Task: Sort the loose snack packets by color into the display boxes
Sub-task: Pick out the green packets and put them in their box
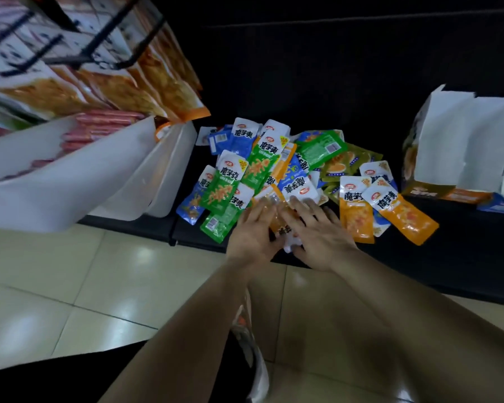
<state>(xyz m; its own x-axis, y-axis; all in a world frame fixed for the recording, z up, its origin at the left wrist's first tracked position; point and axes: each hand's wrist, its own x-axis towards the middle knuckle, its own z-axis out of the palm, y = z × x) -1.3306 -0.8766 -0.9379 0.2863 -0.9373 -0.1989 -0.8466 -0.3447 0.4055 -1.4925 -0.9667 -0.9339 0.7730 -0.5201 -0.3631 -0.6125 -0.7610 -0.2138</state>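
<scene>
Both hands are resting on one orange packet (276, 225), left hand (253, 229) and right hand (322, 237) laying straightish fingers over it. Thumbs are hiding, so whether they're pinching I cannot tell. Display boxes (463, 146) are standing well right of the grip, so lifting it clear of the pile (274, 170) first looks wise.

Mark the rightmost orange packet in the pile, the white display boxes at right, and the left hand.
orange packet (409, 221): head view, orange lower half.
display boxes (448, 141): head view, white upright panel.
left hand (252, 232): head view, back of the hand.
</scene>
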